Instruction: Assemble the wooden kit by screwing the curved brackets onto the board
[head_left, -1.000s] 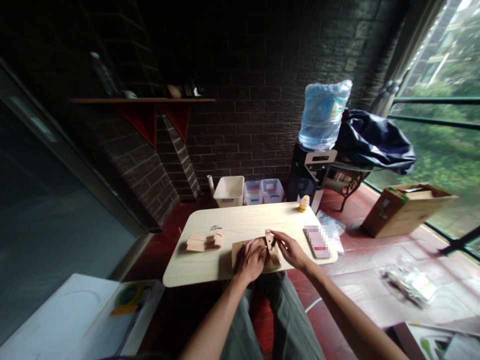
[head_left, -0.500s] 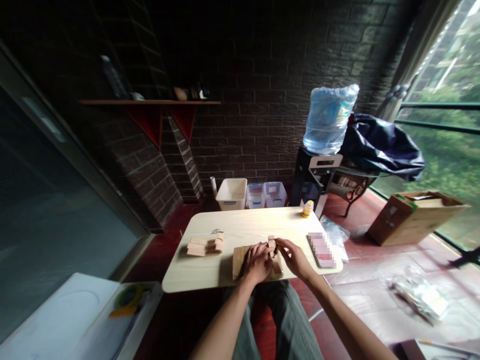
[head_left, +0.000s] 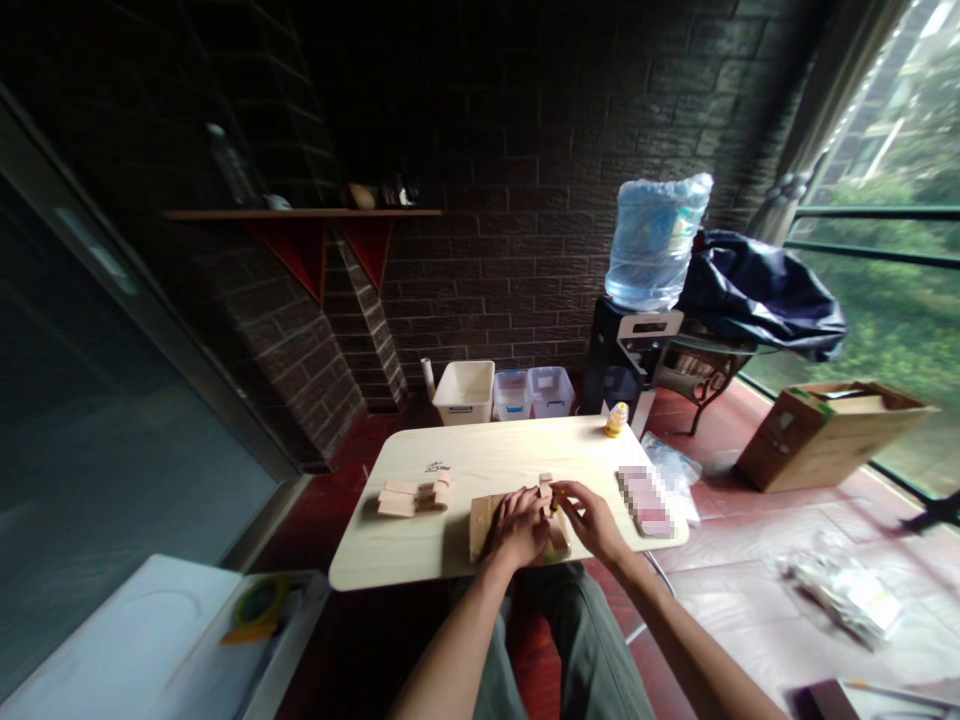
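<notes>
Left hand [head_left: 519,525] lies palm-down over the brown block [head_left: 480,528], a boxy, cardboard-coloured piece with a slight sheen at the near edge of the worktop [head_left: 480,450]. Its fingers reach to the pale wooden piece [head_left: 546,484], smooth and narrow, on the block's right part; can't tell if they grip it or only press.

Right hand [head_left: 591,518]: thumb and index fingers closed on a small dark-and-yellow part [head_left: 555,503], right against the wooden piece. Part's material and exact shape too small to read.

Worktop is light wood-grain, rounded corners. On its left: pale wooden parts [head_left: 412,497], flat slats plus blockier bits with a curved end, matte. Small dark pieces [head_left: 437,467], thin, just behind them. Far right corner: squat yellow-and-clear bottle [head_left: 616,420], upright. Right edge: flat pinkish rectangle [head_left: 646,502], surface pixelated. Behind worktop, on the floor: cream plastic bin [head_left: 465,390], opaque, beside translucent tubs [head_left: 550,390].
</notes>
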